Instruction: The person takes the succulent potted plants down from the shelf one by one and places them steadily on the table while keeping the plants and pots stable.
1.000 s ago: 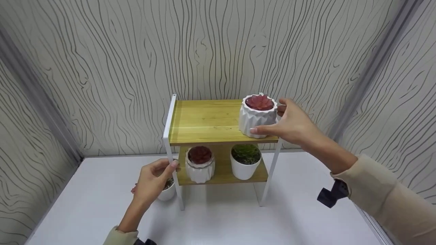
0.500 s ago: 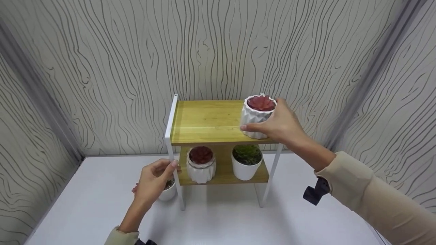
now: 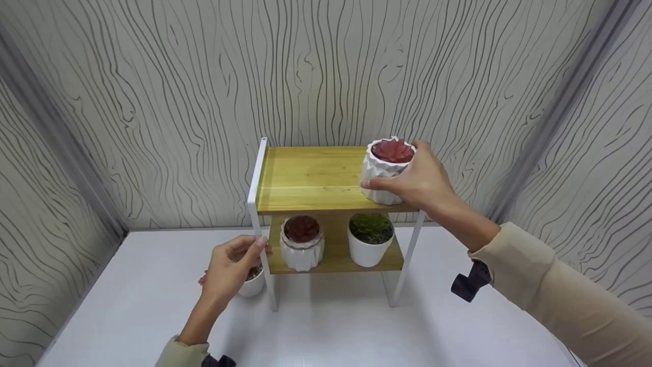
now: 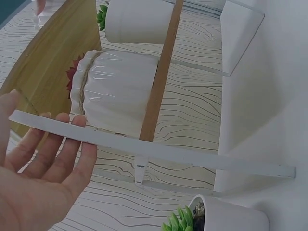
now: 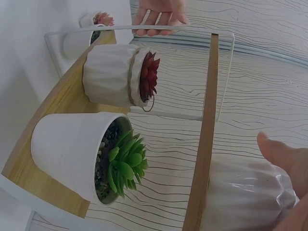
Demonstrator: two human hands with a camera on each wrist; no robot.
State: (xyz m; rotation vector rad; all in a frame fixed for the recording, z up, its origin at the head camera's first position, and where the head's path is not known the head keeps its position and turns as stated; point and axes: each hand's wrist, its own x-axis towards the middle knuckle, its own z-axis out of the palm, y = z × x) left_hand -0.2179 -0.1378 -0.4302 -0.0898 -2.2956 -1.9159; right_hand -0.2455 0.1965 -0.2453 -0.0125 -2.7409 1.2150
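Note:
My right hand grips a white ridged pot with a pink succulent, at the right end of the shelf's top board. Its thumb lies across the pot's front; the other fingers are mostly hidden behind it. My left hand holds the white front-left post of the shelf, fingers curled around it in the left wrist view. On the lower board stand a white pot with a dark red succulent and a smooth white pot with a green succulent.
Another small white pot stands on the white table, left of the shelf and partly behind my left hand. In the left wrist view a green plant shows near the bottom. Patterned walls enclose the back and sides.
My right hand has moved left, its fingers and thumb going further around the ridged pot. The left hand stays on the post. The head view has shifted slightly.

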